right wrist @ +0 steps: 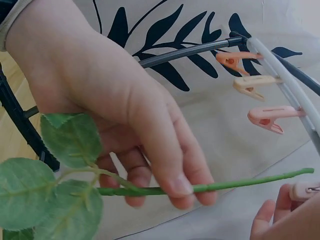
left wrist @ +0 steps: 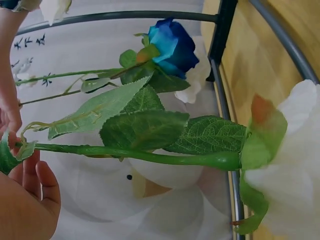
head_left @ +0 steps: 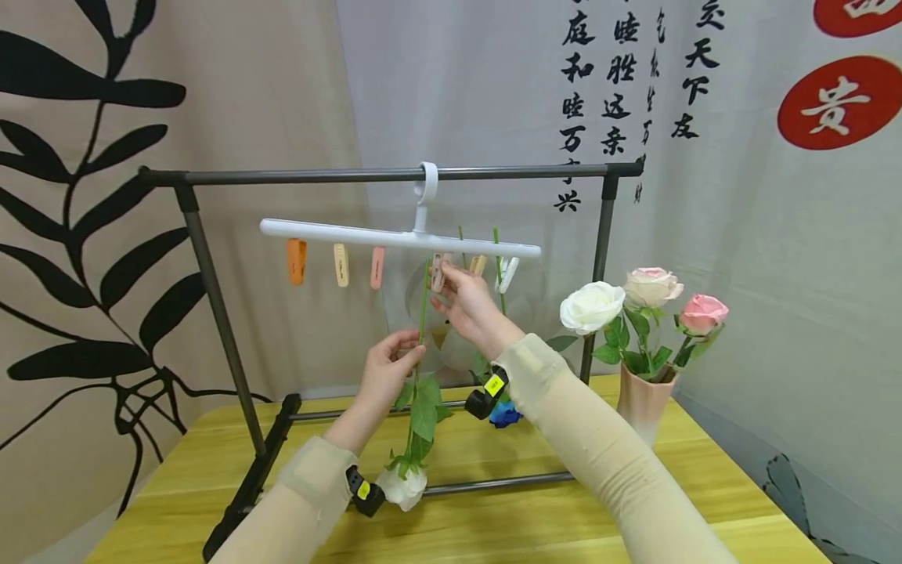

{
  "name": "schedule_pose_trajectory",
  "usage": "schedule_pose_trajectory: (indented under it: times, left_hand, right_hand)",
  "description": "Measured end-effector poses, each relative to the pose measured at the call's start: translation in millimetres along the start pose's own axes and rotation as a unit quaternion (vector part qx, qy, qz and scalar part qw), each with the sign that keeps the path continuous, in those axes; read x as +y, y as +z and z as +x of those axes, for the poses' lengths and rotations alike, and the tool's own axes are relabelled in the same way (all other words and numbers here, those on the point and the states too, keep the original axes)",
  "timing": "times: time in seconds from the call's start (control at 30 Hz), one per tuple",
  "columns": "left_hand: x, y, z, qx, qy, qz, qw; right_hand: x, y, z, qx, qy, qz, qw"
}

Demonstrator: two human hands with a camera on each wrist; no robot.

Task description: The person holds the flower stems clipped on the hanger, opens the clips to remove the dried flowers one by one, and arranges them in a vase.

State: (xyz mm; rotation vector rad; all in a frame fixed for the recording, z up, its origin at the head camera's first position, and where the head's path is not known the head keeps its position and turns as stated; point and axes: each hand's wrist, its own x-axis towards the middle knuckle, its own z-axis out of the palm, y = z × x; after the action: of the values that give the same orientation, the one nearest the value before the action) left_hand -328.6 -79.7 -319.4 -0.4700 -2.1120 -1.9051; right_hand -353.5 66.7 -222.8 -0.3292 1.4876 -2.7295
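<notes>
My left hand [head_left: 391, 364] pinches the green stem of a white rose [head_left: 404, 487] that hangs head down. In the right wrist view, the stem [right wrist: 250, 183] passes between thumb and fingers, and its cut end points toward the hanger. My right hand [head_left: 470, 307] pinches a pale pink clothespin [right wrist: 304, 191] under the white hanger [head_left: 338, 233]. The stem's end is just left of that clothespin; whether its jaws are parted I cannot tell. Behind my right hand, a blue rose [left wrist: 172, 50] hangs upside down, with another white flower [left wrist: 195, 75] next to it.
Orange [head_left: 297, 262], cream [head_left: 341, 265] and pink [head_left: 377, 268] clothespins hang along the hanger's left half. A dark metal rack [head_left: 317, 177] carries the hanger and stands on the wooden table [head_left: 705, 501]. To the right, a pink vase [head_left: 643, 403] holds three roses.
</notes>
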Motion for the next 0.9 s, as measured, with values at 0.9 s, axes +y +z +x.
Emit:
schedule_pose_trajectory:
  times: [0.9]
  left_hand:
    - [-2.9,-17.7,-18.9,0.01,-0.024,-0.01,0.9996]
  right_hand:
    - [31,-47,-61.2,-0.141,0.108,-0.133,0.9752]
